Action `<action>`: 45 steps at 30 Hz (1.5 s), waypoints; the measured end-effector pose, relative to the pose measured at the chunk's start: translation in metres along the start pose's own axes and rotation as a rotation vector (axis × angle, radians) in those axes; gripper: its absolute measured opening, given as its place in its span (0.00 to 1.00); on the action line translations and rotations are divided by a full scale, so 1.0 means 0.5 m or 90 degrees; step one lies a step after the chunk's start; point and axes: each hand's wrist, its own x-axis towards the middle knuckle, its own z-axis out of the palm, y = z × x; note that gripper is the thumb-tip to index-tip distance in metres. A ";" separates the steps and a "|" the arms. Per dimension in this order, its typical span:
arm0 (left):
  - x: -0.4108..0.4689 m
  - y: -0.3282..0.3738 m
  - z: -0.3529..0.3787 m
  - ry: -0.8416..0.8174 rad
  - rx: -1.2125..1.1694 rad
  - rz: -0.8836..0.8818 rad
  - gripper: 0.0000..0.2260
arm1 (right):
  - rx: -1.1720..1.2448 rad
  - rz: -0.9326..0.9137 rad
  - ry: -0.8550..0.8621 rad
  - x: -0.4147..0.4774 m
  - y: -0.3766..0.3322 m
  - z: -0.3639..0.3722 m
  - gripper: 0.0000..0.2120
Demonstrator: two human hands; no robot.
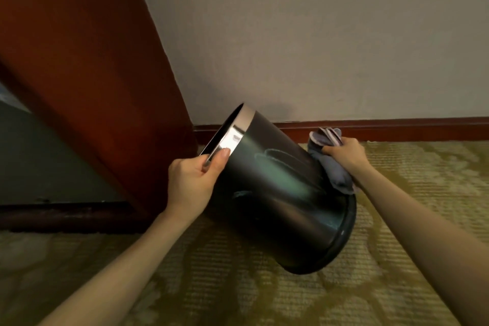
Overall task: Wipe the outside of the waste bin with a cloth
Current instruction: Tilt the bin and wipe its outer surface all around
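Nearest us, our two bare forearms reach in from 7 and 5 o'clock over the patterned yellow-green carpet (238,294), which lies open along the whole lower frame.

Our left hand (194,182) is closed on the waste bin (280,193) at its mouth: the thumb lies over the shiny metal rim band (232,137), and the fingers curl out of sight on the inside. Our right hand (346,155) is clenched around a bunched grey cloth (332,164) and presses it against the bin's far wall, toward 2 o'clock from the bin's middle. One end of the cloth sticks up past the fingers; the other hangs down along the wall toward the base.

The bin is dark and glossy, tipped well over. Its long axis runs from the base at 5 o'clock up to the mouth at 10 o'clock, so the opening faces the reddish-brown wooden panel (87,74). The lower edge of the base seems to be on the carpet, though we cannot tell for sure.

The mouth sits close to that panel's slanted edge, so room is tight at 9 to 10 o'clock. Behind the bin a dark red skirting board (397,128) runs just beyond the cloth, under a plain pale wall (317,34).
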 end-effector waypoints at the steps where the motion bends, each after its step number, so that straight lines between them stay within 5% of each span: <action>1: 0.000 -0.001 0.001 0.001 -0.001 -0.006 0.29 | -0.007 -0.011 0.006 -0.004 -0.002 0.001 0.13; 6: 0.008 -0.010 0.002 0.022 0.008 -0.044 0.29 | -0.001 -0.089 0.070 -0.051 -0.019 0.004 0.06; 16: 0.042 -0.013 0.012 0.035 0.042 -0.132 0.27 | 0.142 -0.183 0.291 -0.240 -0.032 0.061 0.12; 23: 0.065 0.006 0.032 0.074 0.078 -0.135 0.27 | 0.070 -0.314 0.381 -0.315 0.003 0.111 0.18; 29: 0.052 0.016 0.037 0.094 0.140 -0.082 0.28 | 0.144 -0.297 0.303 -0.288 0.015 0.076 0.23; 38: 0.016 0.003 0.017 0.070 0.104 -0.021 0.27 | 0.116 -0.151 0.184 -0.139 -0.037 0.015 0.11; 45: -0.015 0.013 0.011 0.060 0.070 -0.009 0.30 | 0.032 -0.011 0.028 -0.013 -0.041 0.010 0.20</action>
